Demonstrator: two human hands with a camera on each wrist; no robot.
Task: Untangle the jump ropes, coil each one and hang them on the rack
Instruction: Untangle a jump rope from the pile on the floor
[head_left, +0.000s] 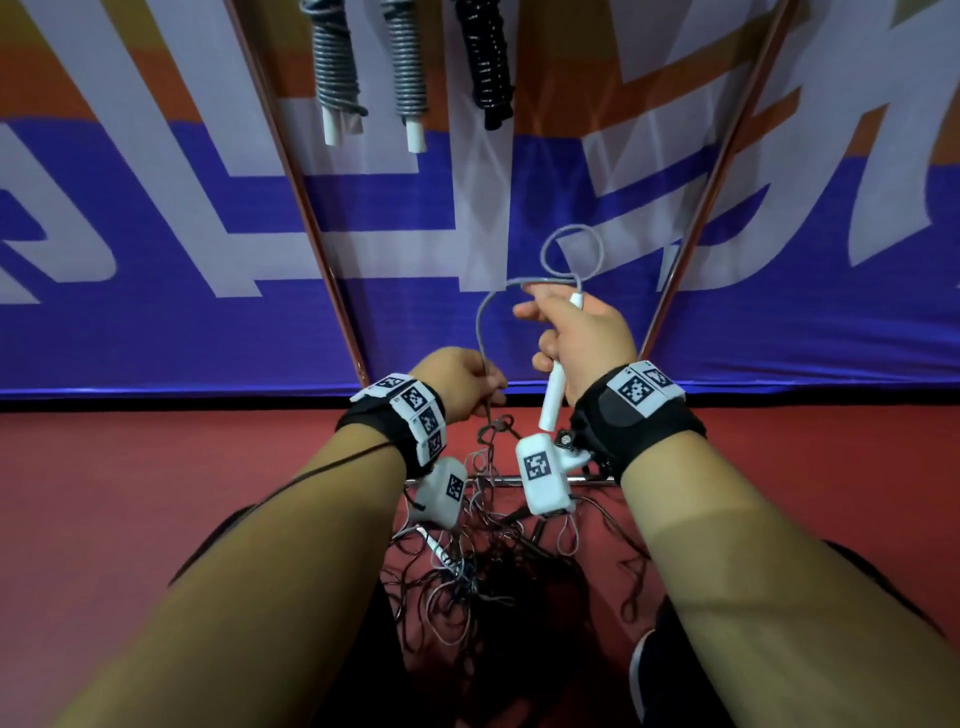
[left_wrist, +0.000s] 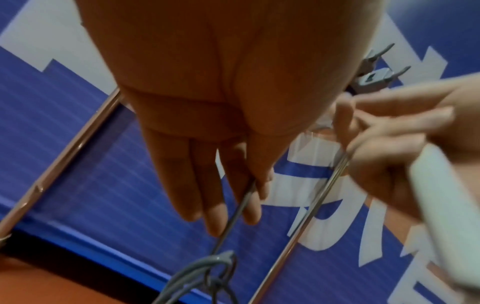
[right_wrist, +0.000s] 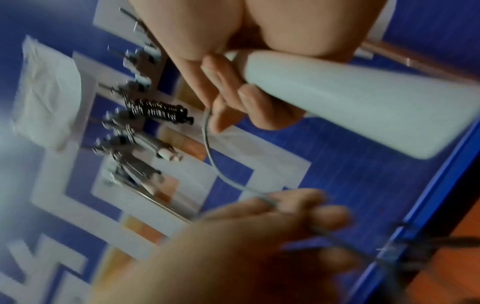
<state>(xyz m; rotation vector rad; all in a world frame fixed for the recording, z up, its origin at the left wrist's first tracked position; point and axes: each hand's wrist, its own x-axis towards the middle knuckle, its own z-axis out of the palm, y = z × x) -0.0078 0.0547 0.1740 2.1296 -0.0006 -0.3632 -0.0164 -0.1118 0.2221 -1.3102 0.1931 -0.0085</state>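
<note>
At frame centre, the right hand (head_left: 576, 332) grips a white plastic jump-rope handle (head_left: 553, 397) while the left hand (head_left: 460, 382) pinches its thin grey cord (head_left: 480, 322) above the tangled rope pile (head_left: 478, 566) at lower centre.

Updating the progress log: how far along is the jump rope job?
Done: three coiled ropes hang on the rack. In hand: right hand grips a white handle, left hand pinches its grey cord. Left: the tangled pile on the floor.
</note>
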